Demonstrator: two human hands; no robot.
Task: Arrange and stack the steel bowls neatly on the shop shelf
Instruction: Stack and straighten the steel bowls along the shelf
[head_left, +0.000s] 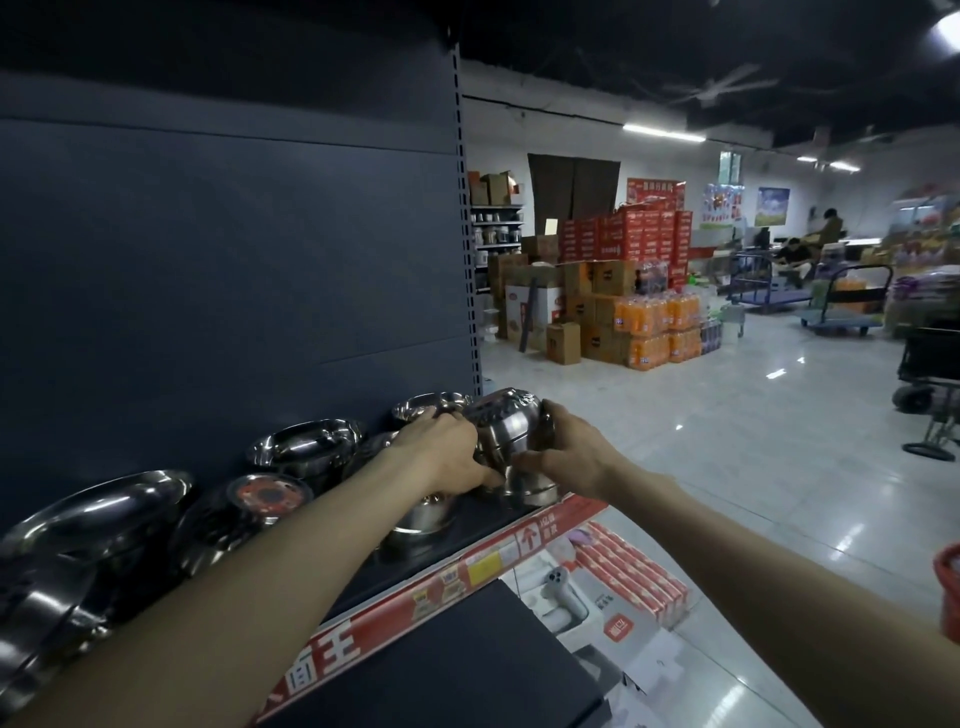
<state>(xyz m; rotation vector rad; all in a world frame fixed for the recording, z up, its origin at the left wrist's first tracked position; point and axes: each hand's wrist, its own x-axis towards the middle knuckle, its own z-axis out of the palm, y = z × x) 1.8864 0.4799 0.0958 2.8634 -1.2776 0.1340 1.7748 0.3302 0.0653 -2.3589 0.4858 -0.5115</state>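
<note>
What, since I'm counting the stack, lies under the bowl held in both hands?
An upturned steel bowl stands beneath the held bowl, at the shelf edge. The left hand covers its left side; whether more bowls nest inside it cannot be seen.

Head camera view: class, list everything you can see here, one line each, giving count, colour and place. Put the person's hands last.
steel bowls: several, silver, along the shelf
held bowl: one, silver, upside down at the shelf's right end
shelf: one, dark with red front strip, left foreground
red-and-white boxes: several, on the lower shelf beneath
red cartons: many, red, stacked by far wall
brown boxes: many, brown, on floor
orange drink packs: several, orange, beside brown boxes
trolleys: two, blue, far right
left hand: one, gripping held bowl
right hand: one, gripping held bowl
</note>
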